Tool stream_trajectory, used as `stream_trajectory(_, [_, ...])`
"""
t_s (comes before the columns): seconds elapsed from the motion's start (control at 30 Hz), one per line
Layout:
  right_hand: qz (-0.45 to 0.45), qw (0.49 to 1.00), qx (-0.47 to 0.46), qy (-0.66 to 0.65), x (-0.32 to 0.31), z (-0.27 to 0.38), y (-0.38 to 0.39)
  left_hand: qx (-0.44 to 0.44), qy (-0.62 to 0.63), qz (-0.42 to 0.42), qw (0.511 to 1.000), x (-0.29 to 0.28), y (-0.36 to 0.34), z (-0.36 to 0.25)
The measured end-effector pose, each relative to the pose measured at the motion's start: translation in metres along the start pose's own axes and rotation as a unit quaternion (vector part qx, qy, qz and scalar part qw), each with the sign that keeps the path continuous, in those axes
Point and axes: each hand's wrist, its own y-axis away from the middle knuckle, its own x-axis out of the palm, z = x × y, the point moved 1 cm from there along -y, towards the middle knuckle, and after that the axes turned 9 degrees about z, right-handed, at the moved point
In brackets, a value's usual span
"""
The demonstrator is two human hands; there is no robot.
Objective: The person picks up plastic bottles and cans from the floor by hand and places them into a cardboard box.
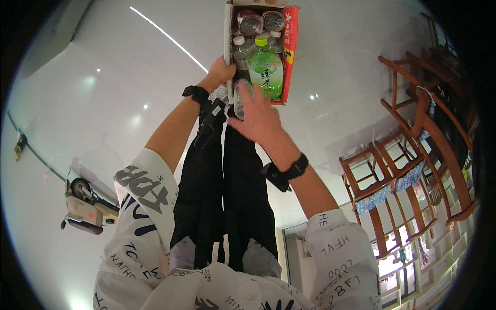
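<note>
A red and white cardboard box [291, 46], open at the top, is in front of me with several plastic bottles inside. My left hand [222, 71] grips the box by its left wall. At the box's near end my right hand [259, 114] has its fingers around a clear plastic bottle [239, 101], which is partly hidden by them. Just beyond those fingers lies a green-labelled bottle [266, 70] with a lime cap. Clear bottles [241, 50] with white caps lie beside and behind it. Two more bottles [250, 24] show their round ends at the far end.
Wooden chairs [385, 181] with blue patterned cloths are on the right, partly overlapping. To the left, a beige scooter [85, 206] stands on the pale glossy floor [170, 31]. My legs in black trousers [199, 206] are below the box.
</note>
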Motion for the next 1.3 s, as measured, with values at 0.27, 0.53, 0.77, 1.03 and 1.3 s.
stream_trajectory(0.27, [-0.075,0.991,-0.068,-0.087,0.005,-0.072,0.030,0.025,0.019,-0.016,0.999,0.043,0.021,0.001])
stream_trajectory(0.53, [-0.079,0.971,-0.051,-0.221,-0.081,-0.130,0.039,-0.062,0.004,-0.005,0.998,0.072,0.019,-0.031])
stream_trajectory(0.77, [-0.148,0.816,0.186,-0.526,-0.120,-0.374,0.030,-0.113,0.021,0.043,0.992,0.101,-0.098,-0.177])
stream_trajectory(1.03, [0.135,0.645,0.409,-0.631,0.026,-0.501,0.145,-0.148,0.064,-0.008,0.987,0.107,-0.121,-0.188])
stream_trajectory(1.3, [0.133,0.692,0.318,-0.635,0.031,-0.520,0.067,-0.144,0.187,-0.077,0.969,0.049,-0.147,-0.154])
